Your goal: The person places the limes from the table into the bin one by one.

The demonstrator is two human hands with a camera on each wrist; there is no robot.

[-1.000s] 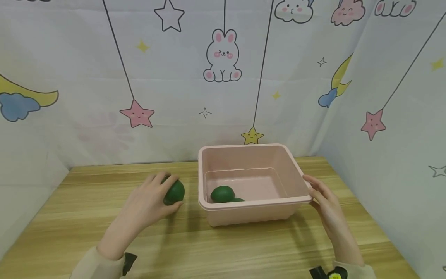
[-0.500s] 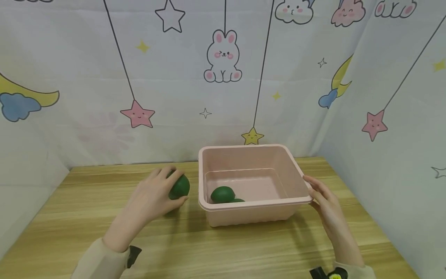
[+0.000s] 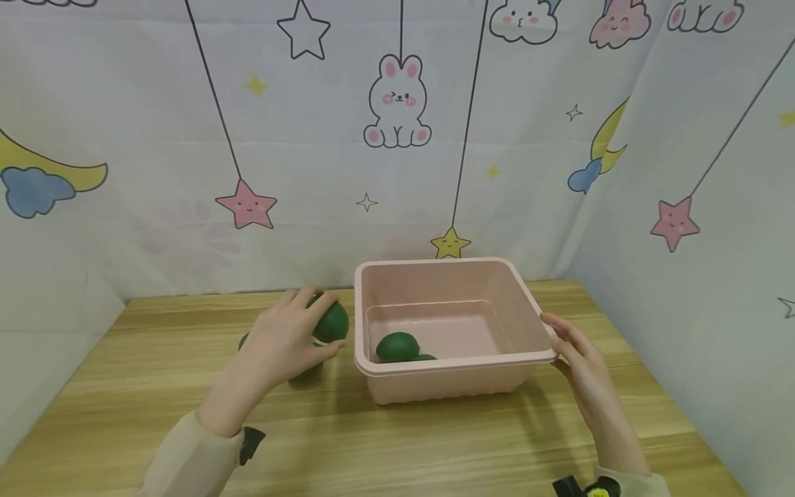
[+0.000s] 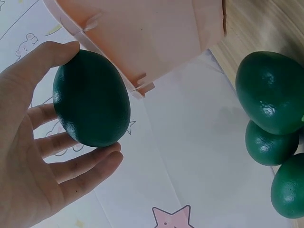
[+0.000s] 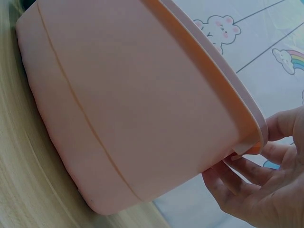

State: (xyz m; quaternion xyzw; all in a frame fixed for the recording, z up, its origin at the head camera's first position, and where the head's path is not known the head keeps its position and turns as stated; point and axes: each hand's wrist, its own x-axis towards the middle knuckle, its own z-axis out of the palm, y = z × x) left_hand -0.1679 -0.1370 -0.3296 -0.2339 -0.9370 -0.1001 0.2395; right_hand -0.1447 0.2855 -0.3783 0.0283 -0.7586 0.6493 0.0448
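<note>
My left hand (image 3: 279, 342) grips a dark green egg-shaped object (image 4: 92, 97) between thumb and fingers, just left of the pink plastic box (image 3: 444, 381). Glossy and smooth, it is raised above the table. More green egg-shaped objects (image 4: 270, 92) lie under and behind this hand, partly hidden by it in the head view. Inside the box, near its front left corner, sits one such object (image 3: 397, 346), and another (image 3: 425, 357) barely shows over the front wall. My right hand (image 3: 584, 373) holds the box's right rim, thumb over the edge and fingers beneath it.
The box stands on a wooden table (image 3: 298, 449) toward its back edge. White cloth (image 3: 310, 138) printed with stars, clouds and a rabbit hangs behind and along the sides. A dark strap piece (image 3: 251, 444) sticks out at the left cuff.
The left hand has lifted the green egg-shaped object and carried it rightward toward the box, uncovering others on the table. The right hand and the box have stayed in place.
</note>
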